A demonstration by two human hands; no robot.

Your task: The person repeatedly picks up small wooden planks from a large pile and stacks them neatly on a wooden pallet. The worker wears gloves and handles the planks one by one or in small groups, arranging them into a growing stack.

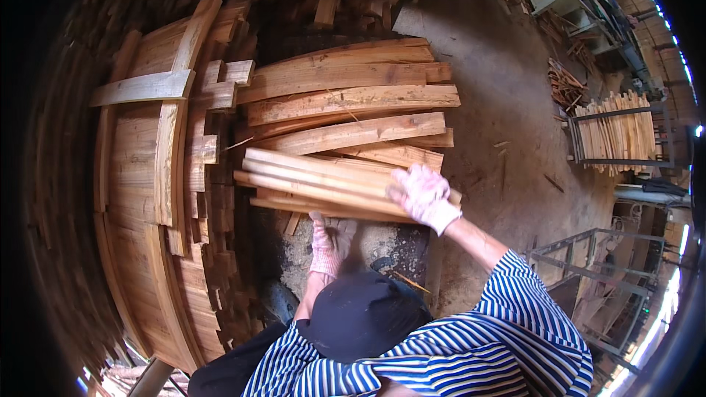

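1. While both gloved hands grip one bundle of wooden slats [316,185], the step in hand appears to be lifting or setting that bundle at the near edge of the loose board pile [346,99].
2. Left hand [329,242], at six o'clock of the bundle, supports it from beneath; whether its fingers are closed cannot be told.
3. Right hand [421,195], at three o'clock, has fingers curled over the slat ends.
4. Judged next: a level, two-handed carry, keeping the slats square.
5. Count: roughly five slats in the bundle; about seven boards in the pile; one metal rack of slats [616,132] at three o'clock; one stacked wall of planks [140,176] at nine o'clock.
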